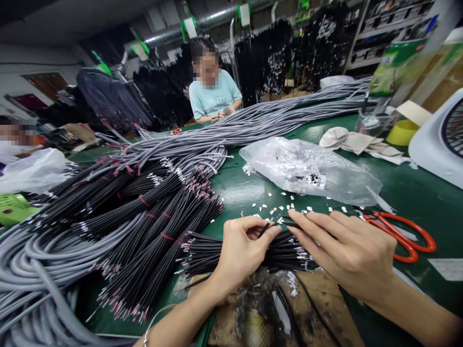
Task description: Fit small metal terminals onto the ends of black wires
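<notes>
My left hand (243,248) is closed around a bundle of short black wires (206,253) lying across the near edge of the green table (408,193). Its thumb and forefinger pinch one wire end. My right hand (347,248) reaches in from the right, fingers pressed together on the same thin black wire (285,222) above the bundle. The bundle's right end (300,255) shows small metal terminals. Part of the bundle is hidden under both hands.
Orange-handled scissors (401,231) lie right of my right hand. A clear plastic bag (307,168) with small metal pieces sits behind, with loose terminals (278,205) scattered near it. Tied black wire bundles (152,221) and grey cables (36,260) fill the left. A person in a light-blue shirt (213,96) sits across.
</notes>
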Action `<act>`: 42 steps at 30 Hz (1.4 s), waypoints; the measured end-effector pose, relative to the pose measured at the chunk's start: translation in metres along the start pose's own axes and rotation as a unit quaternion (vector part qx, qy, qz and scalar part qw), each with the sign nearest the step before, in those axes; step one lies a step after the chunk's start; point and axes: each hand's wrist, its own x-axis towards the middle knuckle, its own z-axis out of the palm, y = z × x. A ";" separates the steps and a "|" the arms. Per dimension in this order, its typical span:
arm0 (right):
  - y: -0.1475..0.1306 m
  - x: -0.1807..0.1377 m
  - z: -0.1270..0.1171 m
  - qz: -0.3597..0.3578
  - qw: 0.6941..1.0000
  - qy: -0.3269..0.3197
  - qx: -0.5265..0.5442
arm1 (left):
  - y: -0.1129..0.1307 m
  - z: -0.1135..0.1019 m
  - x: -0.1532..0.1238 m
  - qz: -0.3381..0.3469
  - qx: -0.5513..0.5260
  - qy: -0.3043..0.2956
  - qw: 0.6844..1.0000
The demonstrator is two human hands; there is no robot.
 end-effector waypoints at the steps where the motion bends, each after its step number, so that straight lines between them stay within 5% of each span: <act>1: 0.000 0.000 -0.001 0.000 1.000 -0.001 0.000 | 0.000 0.000 0.000 0.004 -0.001 0.004 1.000; 42: -0.003 0.000 0.001 -0.011 1.000 -0.003 0.006 | -0.002 0.001 -0.002 -0.007 -0.005 -0.017 1.000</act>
